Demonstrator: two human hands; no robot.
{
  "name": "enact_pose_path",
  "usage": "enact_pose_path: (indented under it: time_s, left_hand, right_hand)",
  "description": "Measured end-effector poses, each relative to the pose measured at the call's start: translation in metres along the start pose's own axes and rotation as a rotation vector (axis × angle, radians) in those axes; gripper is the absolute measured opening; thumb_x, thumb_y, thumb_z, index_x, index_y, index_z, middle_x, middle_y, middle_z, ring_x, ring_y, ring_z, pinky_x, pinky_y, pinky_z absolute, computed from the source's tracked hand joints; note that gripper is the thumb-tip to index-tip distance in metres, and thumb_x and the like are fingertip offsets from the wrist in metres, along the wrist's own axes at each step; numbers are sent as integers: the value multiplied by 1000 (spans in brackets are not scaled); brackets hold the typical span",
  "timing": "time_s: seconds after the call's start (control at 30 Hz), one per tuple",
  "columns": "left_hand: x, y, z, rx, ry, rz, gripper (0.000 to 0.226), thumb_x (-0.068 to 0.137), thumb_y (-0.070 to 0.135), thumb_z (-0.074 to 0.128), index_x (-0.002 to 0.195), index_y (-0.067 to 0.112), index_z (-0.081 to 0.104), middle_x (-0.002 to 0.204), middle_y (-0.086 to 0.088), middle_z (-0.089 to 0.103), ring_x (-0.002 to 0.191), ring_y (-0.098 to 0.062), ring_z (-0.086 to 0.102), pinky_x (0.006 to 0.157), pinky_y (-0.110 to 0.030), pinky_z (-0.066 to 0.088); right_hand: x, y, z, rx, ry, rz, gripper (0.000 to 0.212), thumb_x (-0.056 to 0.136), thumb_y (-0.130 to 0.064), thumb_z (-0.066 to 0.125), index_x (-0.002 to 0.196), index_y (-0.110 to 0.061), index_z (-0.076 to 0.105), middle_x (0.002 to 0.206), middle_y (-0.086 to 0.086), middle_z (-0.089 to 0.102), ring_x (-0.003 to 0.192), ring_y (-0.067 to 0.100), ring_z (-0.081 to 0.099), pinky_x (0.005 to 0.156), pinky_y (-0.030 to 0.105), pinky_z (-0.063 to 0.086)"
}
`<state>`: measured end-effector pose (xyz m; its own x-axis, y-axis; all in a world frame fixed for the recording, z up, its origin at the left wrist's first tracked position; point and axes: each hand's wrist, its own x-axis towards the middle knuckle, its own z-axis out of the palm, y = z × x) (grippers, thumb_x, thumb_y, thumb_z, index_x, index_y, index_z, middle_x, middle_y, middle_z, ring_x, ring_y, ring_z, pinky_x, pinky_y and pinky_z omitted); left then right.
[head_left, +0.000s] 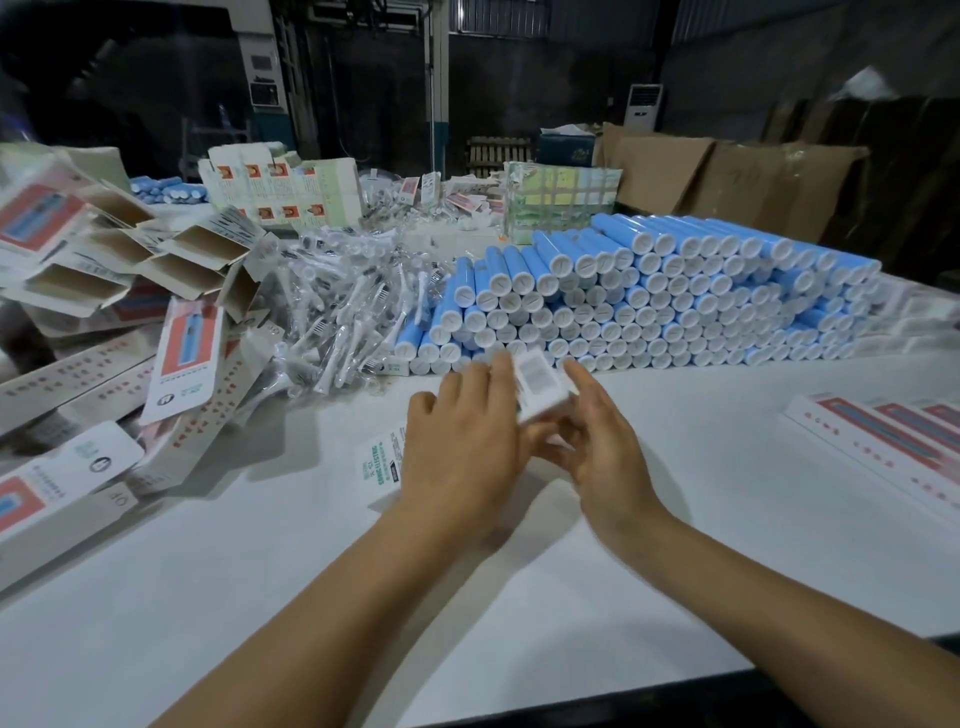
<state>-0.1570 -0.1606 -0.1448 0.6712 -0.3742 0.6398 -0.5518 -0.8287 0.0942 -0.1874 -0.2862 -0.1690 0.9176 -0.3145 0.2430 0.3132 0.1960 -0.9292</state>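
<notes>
Both bare forearms reach forward over the white table (249, 582), and the left hand (457, 457) lies knuckles-up with its fingers curled over a slim white cardboard box with teal print (537, 387). The right hand (610, 457) pinches the box's barcoded end, which is tilted up off the table between the two hands and motion-blurred. Beyond it lie stacked light-blue tubes with white caps (649, 291), with clear-bagged white brush heads (343, 306) to their left.
</notes>
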Motion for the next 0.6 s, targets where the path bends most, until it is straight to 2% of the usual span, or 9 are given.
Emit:
enact_pose_path:
  time_s: [0.07,0.13,0.2,0.23,0.3,0.33,0.4,0.5,0.6]
  left_hand:
    - [12,-9,-7,-433,134,-70,65,91,58,34,133,9,47,114,-9,55,102,-25,50,81,-35,38]
    - [14,-15,-14,-938,305,-243,49,93,62,34,106,20,55,91,3,56,83,-12,52,72,-25,39]
    - [16,-20,-17,-1419,330,-656,45,89,66,35,97,26,56,85,6,63,77,-9,63,67,-26,50]
    - [17,-23,-16,-1628,285,-860,42,91,63,35,96,27,56,88,2,66,79,-12,67,69,-31,53]
    - [18,-27,-10,-1931,200,-1144,41,94,59,39,94,22,55,95,-8,67,86,-24,67,80,-44,54]
    - [17,-27,-8,-2000,176,-1235,43,94,60,41,94,19,56,97,-11,66,88,-28,65,85,-49,52]
    - [13,-24,-3,-2014,152,-1326,48,93,60,42,96,15,58,94,-15,68,90,-32,65,84,-50,52]
    - [9,-21,0,-2038,158,-1320,49,94,57,43,95,12,61,73,-14,73,76,-28,69,70,-43,55]
    - [9,-22,-2,-2040,164,-1321,49,94,55,44,97,10,61,70,-15,72,70,-28,71,68,-41,54]
  right_hand:
    - [-2,-2,-2,-84,7,-42,35,89,-40,44,122,-31,52,109,-4,67,88,11,65,71,29,53]
    - [-4,1,-3,-222,15,-60,26,94,-35,50,120,-34,53,106,-11,65,89,4,63,74,29,50]
    - [-5,4,-1,-331,-38,-86,30,89,-39,54,119,-40,53,102,-20,61,89,-1,59,77,25,47]
    - [-7,5,2,-384,-99,-102,33,84,-43,53,117,-45,51,103,-25,58,92,-3,56,78,22,46]
    - [-13,5,9,-500,-252,-133,39,80,-48,54,118,-53,45,105,-33,51,100,-9,53,78,12,44]
    - [-15,6,13,-570,-310,-155,44,79,-51,56,120,-54,43,109,-32,48,105,-10,51,80,9,42]
    - [-17,7,14,-698,-354,-209,53,78,-54,56,129,-51,43,116,-21,47,110,-6,49,84,5,39]
    - [-16,9,14,-766,-322,-223,58,81,-49,56,137,-40,45,112,-10,47,109,0,50,84,4,38]
    - [-16,11,13,-842,-310,-236,59,82,-50,54,138,-38,45,112,-9,46,108,0,49,84,6,40]
